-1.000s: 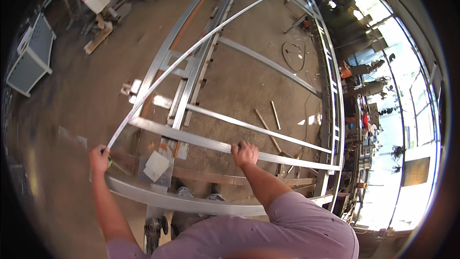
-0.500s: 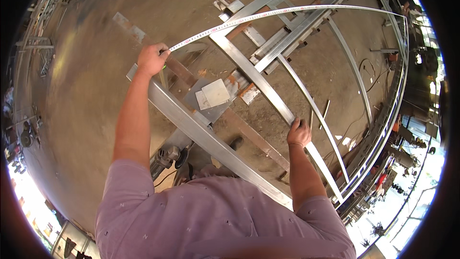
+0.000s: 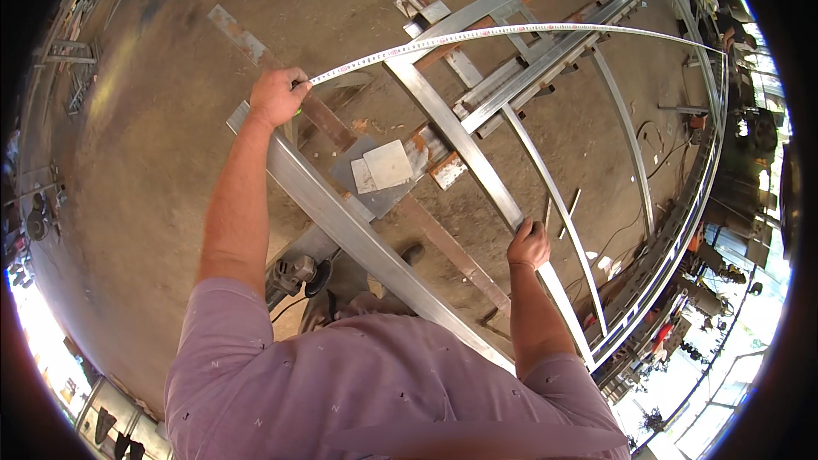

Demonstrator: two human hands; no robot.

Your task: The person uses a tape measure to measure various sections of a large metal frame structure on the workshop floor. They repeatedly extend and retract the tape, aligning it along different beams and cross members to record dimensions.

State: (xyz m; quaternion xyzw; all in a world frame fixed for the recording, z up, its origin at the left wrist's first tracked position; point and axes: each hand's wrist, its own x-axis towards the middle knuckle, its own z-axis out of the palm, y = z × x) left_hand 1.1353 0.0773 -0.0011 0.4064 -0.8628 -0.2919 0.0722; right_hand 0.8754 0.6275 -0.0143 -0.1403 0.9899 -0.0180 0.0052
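Observation:
My left hand (image 3: 277,97) is closed around a tape measure, whose white printed blade (image 3: 439,39) comes out beside my thumb. A bit of green shows under that hand; its case is mostly hidden. The blade arches across the steel framework to the far right, where its end is too small to make out. My right hand (image 3: 529,244) is wrapped round a silver rectangular metal tube (image 3: 464,149), part of that framework. Below my left hand, a wide silver metal beam (image 3: 341,220) runs diagonally past the front of my body.
An angle grinder (image 3: 294,274) rests by the beam, left of my legs. Pale square plates (image 3: 388,166) lie on a grey sheet between beam and tube. A rusty flat bar (image 3: 452,247) crosses beneath. Long steel rails (image 3: 562,60) and crosspieces extend to the right, with cables on the floor.
The whole view has shifted slightly, with the framework and tape appearing a little lower. Both hands keep their holds on the tape measure and the tube.

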